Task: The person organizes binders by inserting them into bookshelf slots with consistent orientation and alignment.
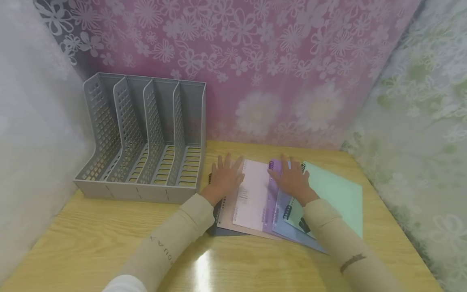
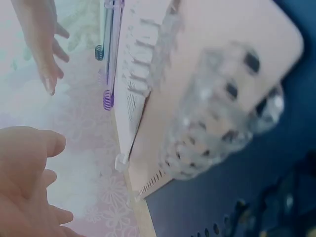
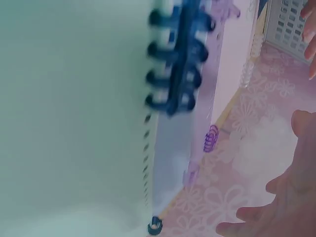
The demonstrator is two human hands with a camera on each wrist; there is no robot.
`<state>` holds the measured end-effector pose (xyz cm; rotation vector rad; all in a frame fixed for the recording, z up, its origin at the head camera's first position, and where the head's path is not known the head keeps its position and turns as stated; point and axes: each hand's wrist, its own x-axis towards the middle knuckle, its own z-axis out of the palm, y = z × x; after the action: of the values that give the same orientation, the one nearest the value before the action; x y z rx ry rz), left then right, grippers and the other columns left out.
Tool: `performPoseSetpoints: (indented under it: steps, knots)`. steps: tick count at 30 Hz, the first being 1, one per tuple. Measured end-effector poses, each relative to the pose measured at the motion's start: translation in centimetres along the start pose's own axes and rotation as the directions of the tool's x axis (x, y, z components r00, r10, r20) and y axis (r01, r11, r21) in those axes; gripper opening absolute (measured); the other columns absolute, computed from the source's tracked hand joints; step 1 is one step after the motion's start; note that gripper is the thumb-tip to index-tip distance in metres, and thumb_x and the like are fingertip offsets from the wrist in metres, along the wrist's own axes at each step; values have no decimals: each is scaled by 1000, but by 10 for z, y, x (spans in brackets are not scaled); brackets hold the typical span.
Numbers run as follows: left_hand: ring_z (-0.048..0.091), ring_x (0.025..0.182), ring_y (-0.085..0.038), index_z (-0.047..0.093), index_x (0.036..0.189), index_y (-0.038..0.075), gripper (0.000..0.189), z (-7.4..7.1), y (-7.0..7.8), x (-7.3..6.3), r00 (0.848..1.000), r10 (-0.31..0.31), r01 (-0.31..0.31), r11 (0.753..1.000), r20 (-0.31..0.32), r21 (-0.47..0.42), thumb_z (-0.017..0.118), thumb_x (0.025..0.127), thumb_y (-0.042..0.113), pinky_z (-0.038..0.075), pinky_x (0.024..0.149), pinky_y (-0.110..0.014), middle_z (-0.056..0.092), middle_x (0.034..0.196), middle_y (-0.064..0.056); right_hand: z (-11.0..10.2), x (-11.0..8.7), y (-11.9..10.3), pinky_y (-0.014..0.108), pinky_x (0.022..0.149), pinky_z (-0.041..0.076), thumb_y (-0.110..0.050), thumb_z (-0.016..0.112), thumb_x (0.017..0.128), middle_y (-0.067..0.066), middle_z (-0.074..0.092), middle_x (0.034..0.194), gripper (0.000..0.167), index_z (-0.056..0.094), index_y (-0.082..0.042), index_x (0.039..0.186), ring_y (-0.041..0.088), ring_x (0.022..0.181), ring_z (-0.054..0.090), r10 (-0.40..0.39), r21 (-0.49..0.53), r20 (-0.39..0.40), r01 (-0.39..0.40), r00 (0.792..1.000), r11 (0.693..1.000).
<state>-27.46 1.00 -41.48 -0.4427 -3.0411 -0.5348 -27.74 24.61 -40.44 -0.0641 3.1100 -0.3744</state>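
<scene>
Fanned out in an overlapping row lie several ring-bound notebooks: a dark one (image 1: 228,231), a peach one (image 1: 226,215), a pale pink one (image 1: 253,194), a purple one (image 1: 270,202), a blue one (image 1: 282,215) and a mint green one (image 1: 339,194). My left hand (image 1: 224,178), fingers spread, is over the left end of the row, by the peach and pink notebooks. Over the purple and blue ones my right hand (image 1: 293,180) stretches its fingers toward the wall. In the wrist views both hands appear slightly above the covers, holding nothing.
A grey file rack (image 1: 138,192) with upright perforated dividers stands left of the notebooks on the wooden table (image 1: 127,227). Behind the table is a pink flowered wall covering (image 1: 237,81); pale flowered coverings flank both sides.
</scene>
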Motion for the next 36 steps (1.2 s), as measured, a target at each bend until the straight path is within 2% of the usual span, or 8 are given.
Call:
performPoseSetpoints:
  steps: [6,11,16,20,24,28,32,36]
  knots:
    - [17,143,-45,17,156,33,64,-4,6,0,1000,11,-10,998,18,-62,47,100,43,19,114,-60,15,160,-18,-4,4,21,79,101,11,-66,35,95,33,10,154,92,2,-5,155,53,140,10,59,33,10,-59,998,998]
    - [24,142,-40,22,155,26,65,-7,13,-1,999,48,-50,990,-17,-131,50,99,42,26,113,-56,24,157,-19,-10,4,40,80,100,12,-68,32,95,36,12,152,95,3,1,153,55,137,13,113,58,1,-113,994,992]
    - [30,141,-32,26,154,20,65,-6,19,-2,996,77,-87,961,-47,-262,53,98,40,33,111,-51,33,154,-14,-14,2,58,80,97,19,-73,25,92,39,11,150,101,1,5,152,59,133,17,179,72,18,-180,984,981]
    - [33,141,-27,30,152,15,63,-5,24,-3,995,85,-98,923,-54,-372,55,98,36,32,113,-46,37,152,-8,-18,-3,70,78,96,26,-72,22,93,42,13,147,102,1,10,150,63,129,20,207,63,44,-210,977,976]
    - [38,138,-29,32,151,15,62,-4,31,-3,995,101,-86,845,-1,-529,56,98,35,34,111,-48,39,151,-11,-21,-5,83,76,93,30,-70,21,95,46,15,143,101,3,15,148,65,125,23,237,64,78,-242,968,968]
    - [47,131,-31,32,152,22,61,-2,38,-3,988,85,27,716,126,-697,56,98,38,42,105,-48,44,147,-12,-26,-5,97,74,95,31,-70,21,94,47,16,141,103,6,18,146,65,125,22,295,78,120,-305,948,949]
    - [53,125,-29,34,150,28,60,-3,44,-3,962,58,185,576,266,-796,58,96,40,46,101,-45,50,142,-9,-30,-8,112,71,93,34,-68,22,95,49,21,136,102,16,23,141,65,121,27,326,95,146,-341,934,935]
    - [56,122,-27,34,150,26,63,1,45,3,929,87,273,495,360,-825,62,95,37,48,100,-41,57,136,-9,-31,-12,126,68,89,38,-65,23,96,49,28,130,98,25,25,136,63,115,34,337,107,155,-355,928,929]
